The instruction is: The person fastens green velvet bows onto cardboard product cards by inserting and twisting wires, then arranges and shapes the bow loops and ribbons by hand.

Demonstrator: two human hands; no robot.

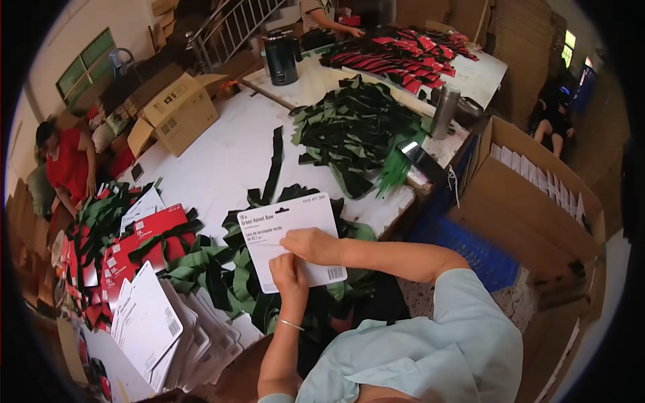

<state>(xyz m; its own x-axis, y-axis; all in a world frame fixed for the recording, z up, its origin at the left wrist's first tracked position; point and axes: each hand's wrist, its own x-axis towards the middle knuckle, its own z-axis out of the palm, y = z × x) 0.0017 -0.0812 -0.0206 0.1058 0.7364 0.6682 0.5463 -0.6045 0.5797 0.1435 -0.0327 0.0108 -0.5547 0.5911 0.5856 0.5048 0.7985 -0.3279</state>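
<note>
A white card (295,221) printed "Green Velvet Bow" lies tilted in front of me, over a heap of green velvet ribbon (236,279). My right hand (312,247) is closed at the middle of the card, its fingertips pinched together. Just below it, my left hand (287,272) is closed too, touching the card with its fingers close to the right hand's. Whatever the fingertips pinch is too small or hidden to name. Green ribbon loops stick out around the card's edges, and one long dark strip (274,164) stretches away behind it.
White cards (151,322) are stacked at front left, beside red cards (144,245) with green ribbon. A large ribbon pile (356,127), a tumbler (445,111) and an open carton (178,111) stand farther back. A blue crate (463,252) sits right. Two people work at the tables.
</note>
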